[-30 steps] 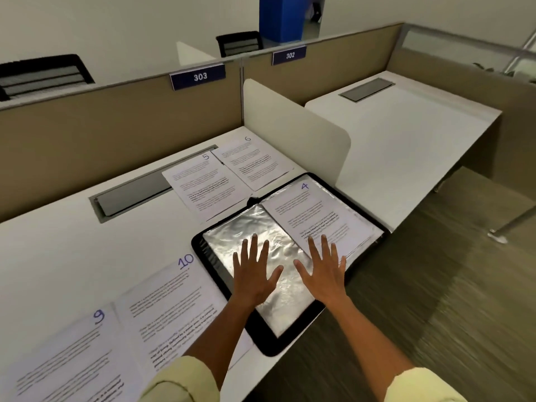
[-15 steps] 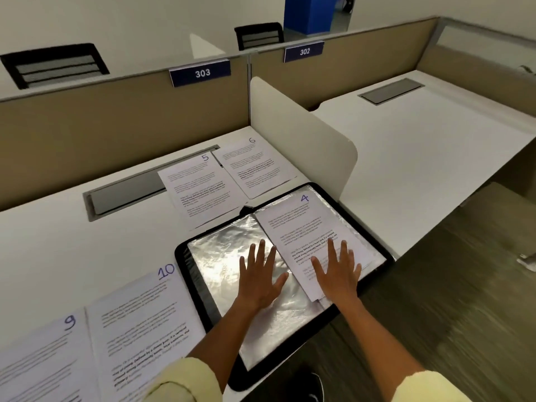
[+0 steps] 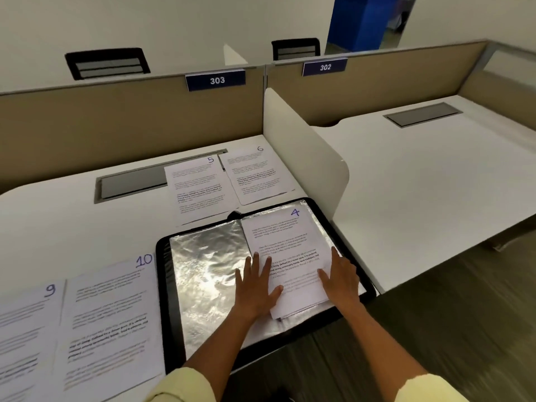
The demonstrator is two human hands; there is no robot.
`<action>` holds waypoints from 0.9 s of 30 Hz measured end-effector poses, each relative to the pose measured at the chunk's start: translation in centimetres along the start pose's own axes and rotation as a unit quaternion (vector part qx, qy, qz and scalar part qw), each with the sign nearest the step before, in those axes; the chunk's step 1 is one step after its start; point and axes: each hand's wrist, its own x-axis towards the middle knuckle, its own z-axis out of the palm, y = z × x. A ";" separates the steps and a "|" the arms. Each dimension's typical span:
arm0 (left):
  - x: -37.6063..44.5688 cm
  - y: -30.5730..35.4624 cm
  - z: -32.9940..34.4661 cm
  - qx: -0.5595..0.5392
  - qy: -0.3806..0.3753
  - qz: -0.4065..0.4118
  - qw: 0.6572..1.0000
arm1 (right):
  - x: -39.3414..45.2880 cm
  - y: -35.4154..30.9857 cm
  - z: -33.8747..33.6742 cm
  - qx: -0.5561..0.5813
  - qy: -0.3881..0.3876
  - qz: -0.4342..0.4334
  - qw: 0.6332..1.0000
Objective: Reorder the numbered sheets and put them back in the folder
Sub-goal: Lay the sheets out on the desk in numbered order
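White desk (image 3: pixel 72 227), sheets 5 (image 3: pixel 200 192), 6 (image 3: pixel 256 175) behind open folder (image 3: pixel 203 274)

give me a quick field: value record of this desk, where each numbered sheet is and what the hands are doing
folder: open folder at the desk's near edge
in folder: sheet 4 tops a stack on its right half
behind folder: sheet 5, sheet 6
left of folder: sheet 9, sheet 10
left hand: flat, fingers on the stack's left edge
right hand: flat on the stack
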 end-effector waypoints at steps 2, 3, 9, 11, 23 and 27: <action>-0.1 0.4 0.5 -0.001 -0.003 -0.012 1.000 | 0.4 0.4 -0.3 -0.007 0.002 -0.011 1.000; -0.2 0.5 0.7 -0.003 -0.006 -0.018 1.000 | 0.5 0.5 -0.4 -0.002 0.004 -0.016 1.000; -0.5 1.1 1.4 -0.023 -0.005 -0.041 0.999 | 1.1 1.1 -0.2 0.188 0.024 0.014 0.982; -0.6 1.2 1.3 -0.044 0.005 -0.049 0.998 | 1.4 1.1 -0.4 0.234 0.031 0.049 0.970; -0.5 0.5 0.6 -0.102 0.098 -0.059 0.988 | 1.8 2.1 -1.1 0.291 0.062 0.032 0.954; 0.1 0.7 0.2 -0.111 0.115 -0.057 0.985 | 1.5 2.1 -1.0 0.302 0.080 0.034 0.949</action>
